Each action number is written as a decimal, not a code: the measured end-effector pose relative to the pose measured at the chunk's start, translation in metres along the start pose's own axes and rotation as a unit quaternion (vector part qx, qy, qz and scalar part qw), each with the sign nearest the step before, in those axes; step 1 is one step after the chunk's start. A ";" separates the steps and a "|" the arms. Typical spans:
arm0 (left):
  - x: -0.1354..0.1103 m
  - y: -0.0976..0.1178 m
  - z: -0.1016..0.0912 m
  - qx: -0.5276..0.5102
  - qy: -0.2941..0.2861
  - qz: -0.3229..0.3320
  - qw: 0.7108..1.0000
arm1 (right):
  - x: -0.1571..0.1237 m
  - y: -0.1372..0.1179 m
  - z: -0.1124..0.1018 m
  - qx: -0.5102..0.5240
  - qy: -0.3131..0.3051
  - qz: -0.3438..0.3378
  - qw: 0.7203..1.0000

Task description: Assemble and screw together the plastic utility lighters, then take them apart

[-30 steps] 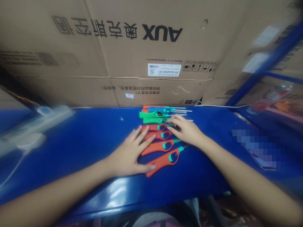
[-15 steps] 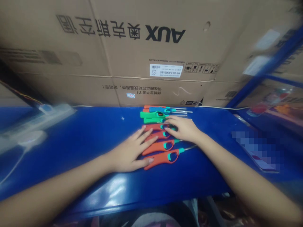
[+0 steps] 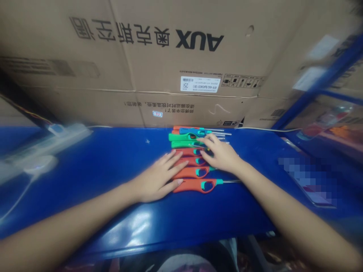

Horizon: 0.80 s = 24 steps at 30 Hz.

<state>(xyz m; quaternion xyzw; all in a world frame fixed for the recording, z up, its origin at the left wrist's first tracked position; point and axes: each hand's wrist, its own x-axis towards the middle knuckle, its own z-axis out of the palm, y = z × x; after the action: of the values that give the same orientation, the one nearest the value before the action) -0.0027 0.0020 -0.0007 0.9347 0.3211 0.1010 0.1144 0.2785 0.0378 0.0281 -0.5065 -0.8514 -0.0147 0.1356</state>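
Observation:
Several long-necked gas lighters lie side by side on the blue tabletop (image 3: 107,158), handles left and metal tubes right. Nearest me is an orange-red lighter (image 3: 190,185); further orange-red ones lie behind it, then a green lighter (image 3: 178,137) and a blue lighter (image 3: 188,131) at the back. My left hand (image 3: 159,177) is open, its spread fingers resting on the handle ends of the orange-red lighters, the thumb on the nearest one. My right hand (image 3: 221,153) is over the trigger and tube side, fingers apart and bent, fingertips by the green and orange-red lighters. It covers some tubes.
A large cardboard box (image 3: 147,71) stands upright behind the table. On the left lie a white power strip (image 3: 70,138) and a white charger (image 3: 39,166) with its cable. A phone-like flat object (image 3: 314,190), partly pixelated, lies at the right, near a blue metal post (image 3: 320,79).
The nearest orange-red lighter has turned to lie straighter and moved up closer to the others. My left thumb has moved up with it. My right fingers have shifted slightly.

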 end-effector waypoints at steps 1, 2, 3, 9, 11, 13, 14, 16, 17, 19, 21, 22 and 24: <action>0.000 0.000 0.000 0.002 0.002 -0.002 1.000 | -0.001 0.000 -0.001 0.012 0.006 0.012 1.000; -0.001 0.000 0.000 0.004 0.004 -0.004 1.000 | -0.003 0.000 -0.002 0.027 0.012 0.019 0.999; -0.001 0.000 -0.001 0.005 0.006 -0.003 1.000 | -0.004 0.001 -0.003 0.040 0.015 0.022 0.999; -0.005 0.012 -0.009 0.001 -0.021 0.036 0.999 | -0.009 0.012 -0.001 0.041 -0.030 0.040 0.998; -0.005 0.019 -0.009 -0.001 -0.038 0.051 0.998 | -0.009 0.016 -0.001 0.042 -0.020 0.040 0.998; -0.005 0.026 -0.008 -0.007 -0.049 0.069 0.996 | -0.008 0.019 -0.003 0.050 -0.008 0.027 0.998; -0.005 0.029 -0.006 -0.010 -0.050 0.075 0.996 | -0.009 0.020 -0.004 0.053 -0.008 0.019 0.998; -0.005 0.034 -0.002 -0.016 -0.044 0.070 0.996 | -0.010 0.021 -0.008 0.054 -0.018 0.004 0.998; -0.005 0.035 0.001 -0.018 -0.038 0.060 0.997 | -0.011 0.021 -0.010 0.054 -0.026 -0.003 0.998; -0.005 0.036 0.006 -0.021 -0.025 0.043 0.999 | -0.013 0.019 -0.014 0.054 -0.038 -0.014 0.998; -0.006 0.036 0.011 -0.022 -0.014 0.035 0.999 | -0.013 0.016 -0.018 0.056 -0.041 -0.015 0.997; -0.006 0.037 0.013 -0.023 -0.009 0.033 0.999 | -0.013 0.014 -0.021 0.058 -0.045 -0.010 0.997; -0.005 0.038 0.015 -0.028 0.000 0.025 0.999 | -0.014 0.012 -0.027 0.068 -0.069 0.000 0.995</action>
<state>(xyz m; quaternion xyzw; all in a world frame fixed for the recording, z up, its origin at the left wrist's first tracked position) 0.0193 -0.0327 -0.0054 0.9388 0.2948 0.1123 0.1382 0.3005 0.0275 0.0491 -0.4956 -0.8579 0.0783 0.1105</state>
